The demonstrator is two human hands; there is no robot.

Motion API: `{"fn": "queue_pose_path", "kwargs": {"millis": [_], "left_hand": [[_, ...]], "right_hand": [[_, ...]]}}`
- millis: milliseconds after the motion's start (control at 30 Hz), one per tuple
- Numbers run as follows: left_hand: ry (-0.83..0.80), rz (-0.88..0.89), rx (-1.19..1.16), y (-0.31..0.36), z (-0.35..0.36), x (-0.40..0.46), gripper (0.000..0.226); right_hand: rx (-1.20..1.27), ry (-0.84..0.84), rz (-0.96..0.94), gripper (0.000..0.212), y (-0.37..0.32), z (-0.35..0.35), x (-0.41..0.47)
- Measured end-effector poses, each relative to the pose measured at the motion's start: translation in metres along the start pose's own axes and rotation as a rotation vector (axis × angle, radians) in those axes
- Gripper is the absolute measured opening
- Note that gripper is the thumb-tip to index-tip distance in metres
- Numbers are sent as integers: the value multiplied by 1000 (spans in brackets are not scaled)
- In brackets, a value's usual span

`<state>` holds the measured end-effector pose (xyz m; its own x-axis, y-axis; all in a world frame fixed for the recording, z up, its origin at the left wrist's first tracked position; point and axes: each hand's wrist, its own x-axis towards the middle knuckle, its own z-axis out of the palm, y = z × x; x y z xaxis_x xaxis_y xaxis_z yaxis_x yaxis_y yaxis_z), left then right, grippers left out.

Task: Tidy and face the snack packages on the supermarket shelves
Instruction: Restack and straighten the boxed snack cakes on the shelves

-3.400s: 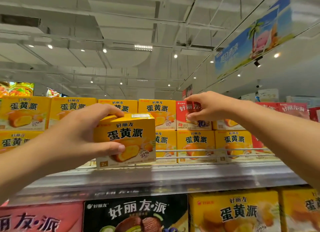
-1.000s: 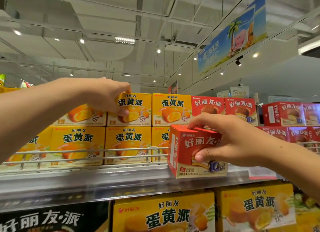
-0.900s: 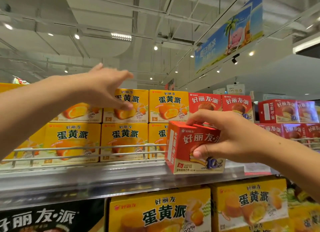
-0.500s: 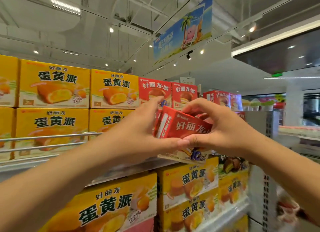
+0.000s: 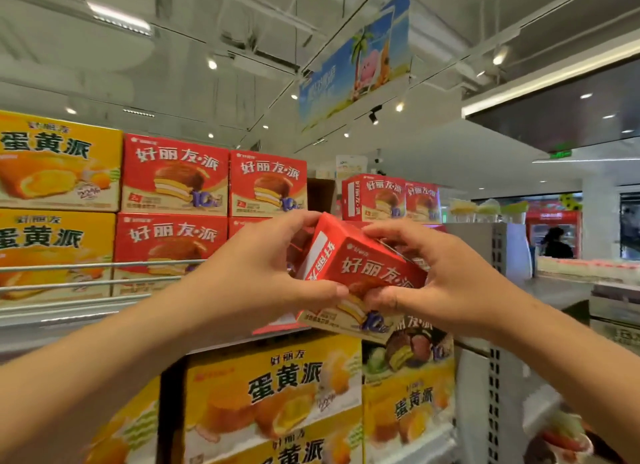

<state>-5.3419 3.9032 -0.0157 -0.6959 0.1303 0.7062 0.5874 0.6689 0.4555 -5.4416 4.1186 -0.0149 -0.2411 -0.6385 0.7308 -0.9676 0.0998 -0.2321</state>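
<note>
In the head view, both hands hold 1 red box (image 5: 363, 273) in front of the top shelf (image 5: 86, 311), tilted so its near left corner points up. The left hand (image 5: 256, 273) is clamped on the box's left end, thumb across the lower front and fingers curled over the top. The right hand (image 5: 446, 276) grips the right end, thumb on the front face and fingers bent over the top edge.

On the shelf behind a wire rail (image 5: 86, 266), boxes stand 2 high with fronts facing out. At far left are 2 yellow boxes (image 5: 52, 162). Just right of them are red boxes (image 5: 173, 176): 2 on the upper row, 1 plainly visible below them and another mostly hidden behind the left hand. Further right, past a gap, 2 more red boxes (image 5: 388, 197) stand on top, turned slightly.

The shelf below holds larger yellow cartons (image 5: 277, 387) stacked up, and to their right a carton (image 5: 415, 370) with a dark band showing chocolate pies across its top.
</note>
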Motion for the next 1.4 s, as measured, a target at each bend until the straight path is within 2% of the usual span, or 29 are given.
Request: {"fn": "queue_pose_path", "kwargs": {"millis": [67,167,267,300,367,467,533,700,1167,1400], "left_hand": [[-7,-29,66,4,14,12,84],[44,-16,336,16,12,28,99],[262,81,801,25,-17,52,90],[291,60,979,26,-29,60,88],[251,-102,1251,25,-51,75,95],[112,-331,1464,13,-72,83,95],[61,-353,1508,5,-79,82,91],[81,-295,1554,-2,-84,79,86],[117,-236,1516,-6,-82,76,82],[127,-211,1513,-7,-84,76,82]], "right_hand": [[14,-8,-51,64,22,-11,1],[68,6,-118,64,49,-30,6],[64,65,-148,63,64,-54,28],[56,84,-155,62,66,-63,41],[44,113,-179,58,64,-79,67],[-79,161,-233,56,57,-98,110],[-186,161,-246,57,54,-103,136],[-441,58,-207,58,54,-95,180],[-243,-178,-99,45,83,-54,202],[-275,-308,-34,35,97,-40,203]]}}
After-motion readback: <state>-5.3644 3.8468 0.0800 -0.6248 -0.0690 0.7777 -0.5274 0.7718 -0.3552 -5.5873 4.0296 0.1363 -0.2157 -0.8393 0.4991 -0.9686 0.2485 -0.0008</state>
